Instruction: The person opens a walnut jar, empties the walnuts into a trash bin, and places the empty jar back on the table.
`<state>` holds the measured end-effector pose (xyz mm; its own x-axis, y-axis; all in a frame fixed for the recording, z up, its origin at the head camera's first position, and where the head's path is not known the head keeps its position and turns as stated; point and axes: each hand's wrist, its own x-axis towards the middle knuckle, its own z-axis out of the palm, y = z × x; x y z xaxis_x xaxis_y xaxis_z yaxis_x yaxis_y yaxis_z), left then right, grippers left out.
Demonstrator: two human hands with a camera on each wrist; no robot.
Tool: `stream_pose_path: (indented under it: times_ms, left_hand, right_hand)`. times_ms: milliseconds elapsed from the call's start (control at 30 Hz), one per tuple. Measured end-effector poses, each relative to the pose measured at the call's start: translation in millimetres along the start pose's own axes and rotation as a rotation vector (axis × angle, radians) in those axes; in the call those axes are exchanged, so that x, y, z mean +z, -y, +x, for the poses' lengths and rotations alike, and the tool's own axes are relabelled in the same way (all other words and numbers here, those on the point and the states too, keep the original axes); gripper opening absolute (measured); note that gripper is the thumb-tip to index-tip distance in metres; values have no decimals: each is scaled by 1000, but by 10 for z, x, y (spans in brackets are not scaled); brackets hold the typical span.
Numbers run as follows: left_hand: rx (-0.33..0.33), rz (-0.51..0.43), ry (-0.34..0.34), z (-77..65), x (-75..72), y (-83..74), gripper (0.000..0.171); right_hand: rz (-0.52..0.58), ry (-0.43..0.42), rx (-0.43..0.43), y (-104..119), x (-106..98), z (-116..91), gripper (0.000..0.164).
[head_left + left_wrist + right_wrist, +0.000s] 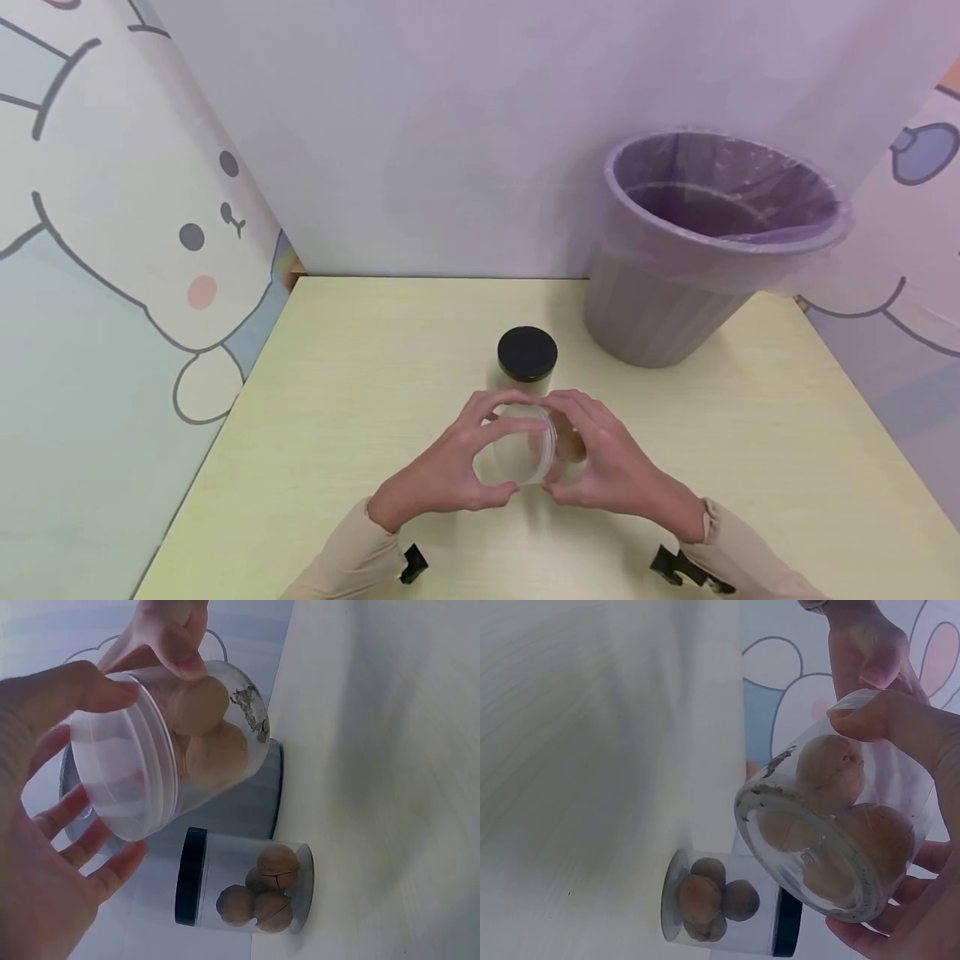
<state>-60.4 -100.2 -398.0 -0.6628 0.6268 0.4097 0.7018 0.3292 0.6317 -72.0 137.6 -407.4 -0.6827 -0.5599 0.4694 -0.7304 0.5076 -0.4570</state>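
Between both hands is a clear plastic jar (pixel 900 784), tilted over the table with its lid end toward the left. My left hand (pixel 446 462) grips its translucent screw lid (pixel 112 772), thumb and fingers spread around the lid. My right hand (pixel 611 458) holds the jar's body near the base, thumb and fingers on opposite sides. Round brown nuts (pixel 217 754) lie inside, and dark flaky marks (pixel 251 712) show on the jar wall. Just beyond the hands, a second clear jar with a black lid (pixel 527 353) stands upright, holding several cracked brown nuts (pixel 274 911).
A grey bin (pixel 645 308) with a clear liner stands at the table's back right. The pale wooden table (pixel 352 358) meets a plain wall behind. Cartoon-printed panels (pixel 135 208) flank it on both sides.
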Motion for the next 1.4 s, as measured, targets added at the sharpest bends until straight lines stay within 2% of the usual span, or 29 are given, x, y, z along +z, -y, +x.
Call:
stream_pose_path:
  times_ms: [267, 500, 600, 667, 833, 1000, 1100, 1167, 1267, 1400]
  left_hand:
    - [-132, 9, -131, 0, 86, 3, 72]
    - [-210, 73, -133, -27, 82, -20, 74]
    - [-172, 54, -106, -26, 49, -25, 76]
    - [-98, 35, -84, -14, 24, -19, 75]
    - [115, 111, -41, 10, -1, -1, 68]
    - [211, 161, -17, 18, 8, 2, 69]
    - [217, 148, -5, 21, 14, 10, 70]
    - [197, 128, -2, 19, 22, 13, 69]
    - [125, 109, -11, 12, 41, 7, 69]
    - [8, 129, -69, 9, 73, -5, 71]
  right_hand:
    - [-18, -14, -12, -8, 20, -4, 89]
    - [-6, -1, -6, -14, 27, -8, 89]
    - [0, -5, -9, -18, 30, -5, 89]
    - [3, -11, -14, -25, 31, -4, 89]
    - [13, 0, -9, -32, 24, -8, 87]
    - [27, 11, -7, -19, 17, -10, 86]
    - [29, 14, -7, -17, 10, -12, 86]
    - [29, 13, -8, -20, 8, -17, 86]
    - [22, 11, -7, -25, 6, -27, 87]
    - [7, 6, -7, -28, 1, -39, 88]
